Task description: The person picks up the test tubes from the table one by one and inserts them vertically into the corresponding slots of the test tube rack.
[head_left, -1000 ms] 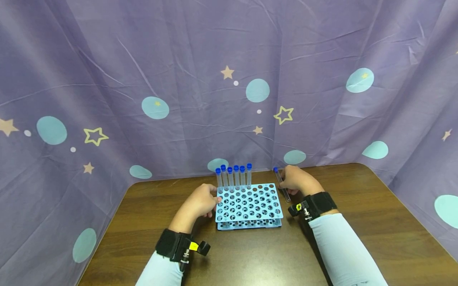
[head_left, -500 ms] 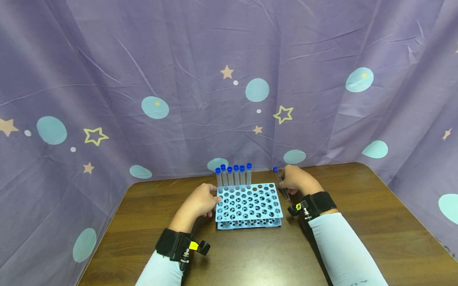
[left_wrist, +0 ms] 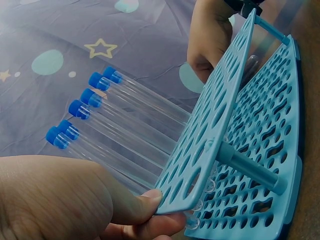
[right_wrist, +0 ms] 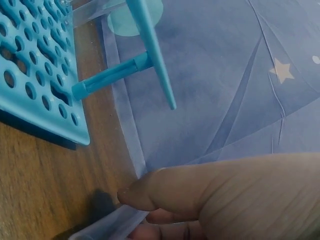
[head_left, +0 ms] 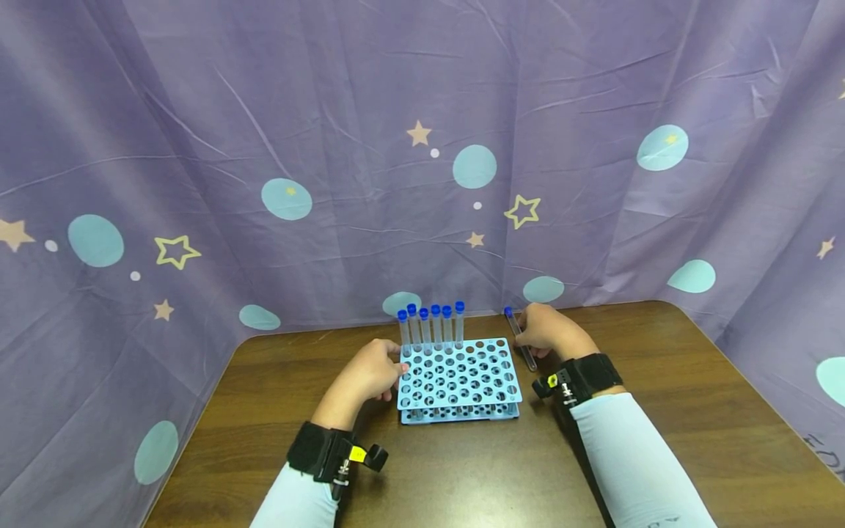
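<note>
A light-blue test tube rack [head_left: 458, 378] with two perforated levels stands on the table. Several clear test tubes [left_wrist: 130, 120] with blue caps stand in its holes along the back left. My left hand [head_left: 370, 370] pinches the rack's left edge, thumb on the top plate and fingers underneath, as the left wrist view shows. To the right of the rack, my right hand [head_left: 551, 330] pinches another blue-capped test tube [head_left: 530, 359] between thumb and fingers. That tube slants, cap pointing away; in the right wrist view only its clear end [right_wrist: 107, 227] shows, close to the tabletop.
The brown wooden table [head_left: 475, 477] runs up to a purple curtain [head_left: 356, 220] with stars and dots hanging behind and at the sides. Black wrist straps with small cameras [head_left: 376, 457] sit on both wrists.
</note>
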`<state>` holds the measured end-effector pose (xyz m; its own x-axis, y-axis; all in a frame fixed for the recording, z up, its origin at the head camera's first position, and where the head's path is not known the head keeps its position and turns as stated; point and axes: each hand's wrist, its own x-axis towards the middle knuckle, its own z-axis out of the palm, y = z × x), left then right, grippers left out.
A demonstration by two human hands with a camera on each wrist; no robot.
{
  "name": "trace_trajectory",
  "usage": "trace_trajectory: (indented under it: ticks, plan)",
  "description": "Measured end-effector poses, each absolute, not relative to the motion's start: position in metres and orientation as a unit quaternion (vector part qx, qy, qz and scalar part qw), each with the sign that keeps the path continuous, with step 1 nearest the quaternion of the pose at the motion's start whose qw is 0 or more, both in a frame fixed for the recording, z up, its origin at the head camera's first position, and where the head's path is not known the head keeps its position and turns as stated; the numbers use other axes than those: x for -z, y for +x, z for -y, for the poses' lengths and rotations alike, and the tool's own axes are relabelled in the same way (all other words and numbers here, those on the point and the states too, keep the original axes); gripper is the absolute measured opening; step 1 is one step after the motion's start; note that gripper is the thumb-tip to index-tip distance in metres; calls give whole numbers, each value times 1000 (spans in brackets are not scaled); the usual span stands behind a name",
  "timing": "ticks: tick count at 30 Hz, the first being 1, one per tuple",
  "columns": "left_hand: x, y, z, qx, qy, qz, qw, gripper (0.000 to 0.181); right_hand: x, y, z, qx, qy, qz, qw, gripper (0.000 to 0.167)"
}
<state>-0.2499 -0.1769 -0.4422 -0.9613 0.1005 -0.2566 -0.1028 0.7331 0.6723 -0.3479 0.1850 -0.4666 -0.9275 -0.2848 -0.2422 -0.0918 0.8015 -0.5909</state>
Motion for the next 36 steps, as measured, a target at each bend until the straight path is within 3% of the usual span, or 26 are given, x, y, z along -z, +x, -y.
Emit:
trace_trajectory:
  ticks: [5, 17, 26, 36]
  plan:
    - [442, -250, 176, -365, -7, -920, 141, 54, 463, -346, -186, 305, -106, -932, 162, 45]
    - [441, -249, 176, -368, -7, -919, 141, 54, 449, -342, -191, 313, -122, -931, 143, 36]
    - [439, -248, 175, -368, -8, -919, 141, 55, 439, -341, -190, 312, -143, -936, 75, 25]
    - [440, -249, 175, -367, -9, -919, 141, 55, 426, -336, -190, 379, -166, -907, 74, 47]
